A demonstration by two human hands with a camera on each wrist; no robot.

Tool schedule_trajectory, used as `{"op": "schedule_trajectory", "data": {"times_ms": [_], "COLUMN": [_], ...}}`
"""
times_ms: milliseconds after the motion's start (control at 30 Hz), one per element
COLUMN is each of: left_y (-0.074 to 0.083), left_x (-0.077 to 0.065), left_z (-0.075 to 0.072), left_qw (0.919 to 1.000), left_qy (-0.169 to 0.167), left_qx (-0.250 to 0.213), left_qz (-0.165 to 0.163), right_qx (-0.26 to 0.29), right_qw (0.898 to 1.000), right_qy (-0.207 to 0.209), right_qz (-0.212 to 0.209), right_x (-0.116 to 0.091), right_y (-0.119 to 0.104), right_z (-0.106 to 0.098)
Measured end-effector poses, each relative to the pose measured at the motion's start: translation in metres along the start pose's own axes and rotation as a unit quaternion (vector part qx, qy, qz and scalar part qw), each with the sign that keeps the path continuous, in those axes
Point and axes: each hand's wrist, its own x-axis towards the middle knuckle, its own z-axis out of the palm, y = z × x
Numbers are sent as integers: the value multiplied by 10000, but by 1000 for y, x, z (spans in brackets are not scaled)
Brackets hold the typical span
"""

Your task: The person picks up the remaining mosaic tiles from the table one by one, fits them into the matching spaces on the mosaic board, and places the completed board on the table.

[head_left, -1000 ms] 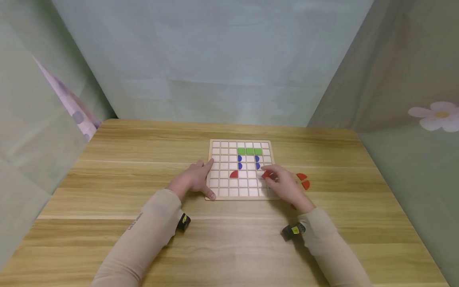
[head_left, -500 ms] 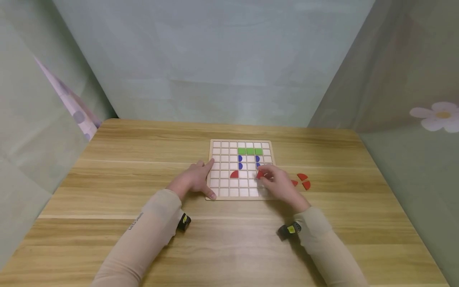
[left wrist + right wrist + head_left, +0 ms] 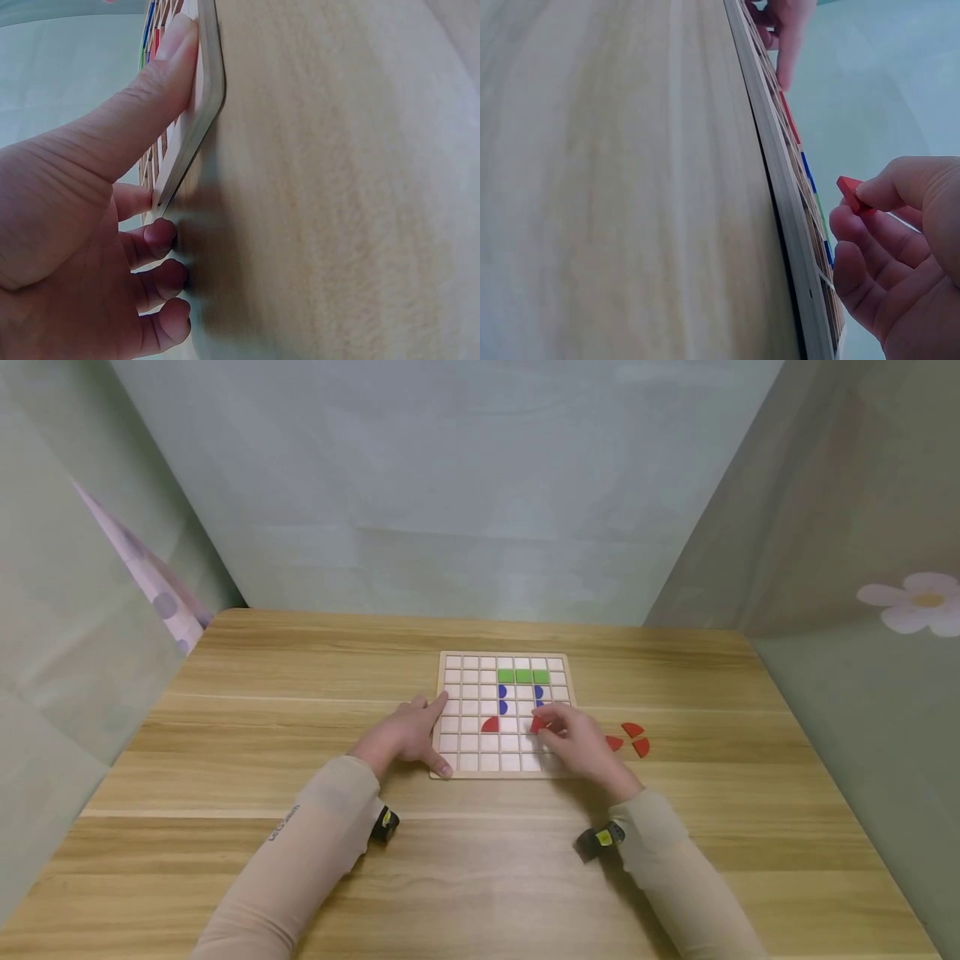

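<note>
A square wooden grid board [image 3: 478, 762] lies on the table. My left hand [image 3: 408, 732] rests at its left side, thumb on the near-left corner and forefinger along the edge; in the left wrist view the other fingers hang loosely beside the rim. Above the board's right half, my right hand [image 3: 583, 745] pinches a red quarter-circle tile [image 3: 849, 190] between thumb and fingertips. Green square tiles [image 3: 523, 677] form a short row on the board. Under them are blue half-circle tiles [image 3: 502, 692] in two columns, the right one partly hidden by my hand. Another red quarter-circle [image 3: 491, 724] sits lower left.
Several loose red quarter-circle tiles [image 3: 632, 728] lie on the wooden table [image 3: 480, 868] right of the board. A grey-green cloth [image 3: 465, 510] hangs behind the table and at both sides.
My right hand has moved left over the board with the red quarter-circle tile, uncovering one more loose red tile. My left hand has stayed in place.
</note>
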Motion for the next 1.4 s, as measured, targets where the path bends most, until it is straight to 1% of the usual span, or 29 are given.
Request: {"op": "schedule_trajectory", "data": {"times_ms": [500,800,967,1167,1400], "left_y": [0,-1,-1,0,1], "left_x": [-1,0,0,-1,-3], "left_z": [0,0,0,-1,-2], "left_qw": [10000,10000,9999,9997,9999], "left_qy": [38,36,47,97,60], "left_qx": [-45,16,33,91,38], "left_qz": [33,48,87,182,136], "right_qx": [-49,28,33,139,322], "right_qw": [10000,9999,9999,9998,9992], "right_qy": [-18,-93,-113,-156,-208], "right_qz": [-33,107,90,-38,78], "right_x": [5,9,11,13,15], "right_y": [-2,-6,-6,-9,-12], "right_z": [5,5,6,6,7]}}
